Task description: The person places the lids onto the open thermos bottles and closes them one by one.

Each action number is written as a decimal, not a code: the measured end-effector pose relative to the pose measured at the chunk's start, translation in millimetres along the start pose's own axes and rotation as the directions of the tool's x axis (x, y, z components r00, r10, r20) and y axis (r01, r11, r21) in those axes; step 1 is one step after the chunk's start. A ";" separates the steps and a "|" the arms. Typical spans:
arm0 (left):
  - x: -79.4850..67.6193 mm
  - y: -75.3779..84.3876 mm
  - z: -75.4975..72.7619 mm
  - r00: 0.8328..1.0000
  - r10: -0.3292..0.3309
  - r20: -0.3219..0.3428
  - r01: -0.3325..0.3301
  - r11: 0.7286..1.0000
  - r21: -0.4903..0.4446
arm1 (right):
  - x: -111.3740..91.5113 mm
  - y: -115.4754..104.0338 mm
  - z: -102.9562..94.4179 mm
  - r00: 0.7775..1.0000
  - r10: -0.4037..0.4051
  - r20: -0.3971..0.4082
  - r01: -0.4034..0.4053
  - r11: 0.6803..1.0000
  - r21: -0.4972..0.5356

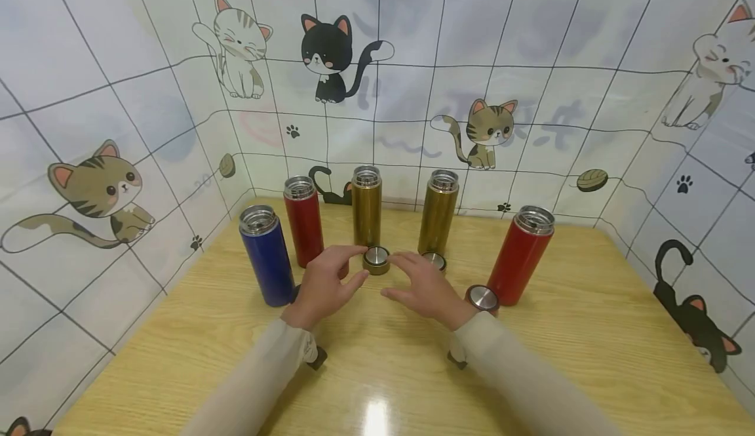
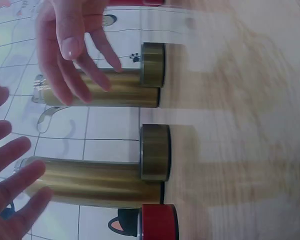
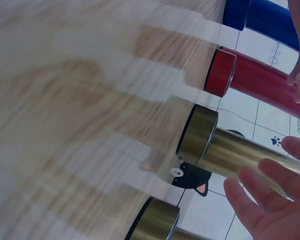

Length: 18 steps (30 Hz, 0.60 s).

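Note:
Both hands hover above the table, one on each side of a gold lid (image 1: 376, 260) with a silver top. My left hand (image 1: 327, 285) has loose, spread fingers and holds nothing; its fingertips are close to the lid's left side. Facing it, my right hand (image 1: 427, 288) is likewise empty, fingers relaxed near the lid's right side. Behind this lid stands an uncapped gold bottle (image 1: 367, 213). A second gold lid (image 1: 434, 261), partly behind the right hand, sits before another gold bottle (image 1: 439, 216). The left hand mostly hides a red lid (image 3: 220, 72) and a blue lid (image 3: 236, 14).
An uncapped blue bottle (image 1: 268, 259) and red bottle (image 1: 304, 226) stand at the left. On the right, a red bottle (image 1: 520, 259) has a red lid (image 1: 483, 298) before it, beside the right wrist. Cat-patterned cloth (image 1: 401, 95) walls the wooden table (image 1: 377, 370).

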State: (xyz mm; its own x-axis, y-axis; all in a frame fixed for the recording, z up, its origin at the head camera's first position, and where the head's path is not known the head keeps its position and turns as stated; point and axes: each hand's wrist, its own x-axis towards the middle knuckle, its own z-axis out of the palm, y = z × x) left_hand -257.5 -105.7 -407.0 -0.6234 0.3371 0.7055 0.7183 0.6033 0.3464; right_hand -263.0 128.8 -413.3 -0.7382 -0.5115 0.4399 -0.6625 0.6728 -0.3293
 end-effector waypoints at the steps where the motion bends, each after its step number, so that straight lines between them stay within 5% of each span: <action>1: -0.2 0.6 -1.1 0.999 -0.001 -0.032 0.001 1.000 -0.013 | 1.0 -1.6 0.6 1.000 -0.004 0.001 0.004 1.000 0.015; 8: -4.6 0.4 -7.8 0.972 -0.020 -0.235 -0.010 0.992 -0.127 | 7.7 -13.0 9.4 0.999 0.028 0.028 -0.030 0.997 0.075; 18: -7.3 0.2 -17.7 0.831 -0.004 -0.556 -0.101 0.982 -0.159 | 14.5 -27.5 20.3 0.996 0.034 0.078 -0.043 0.991 0.124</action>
State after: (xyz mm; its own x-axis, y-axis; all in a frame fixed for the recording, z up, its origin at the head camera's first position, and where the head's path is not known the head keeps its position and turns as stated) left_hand -247.4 -120.8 -401.2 -0.3497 -0.1236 0.9287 0.8178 0.4433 0.3670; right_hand -258.1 92.0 -414.9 -0.7678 -0.5283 0.3624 -0.6405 0.6229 -0.4492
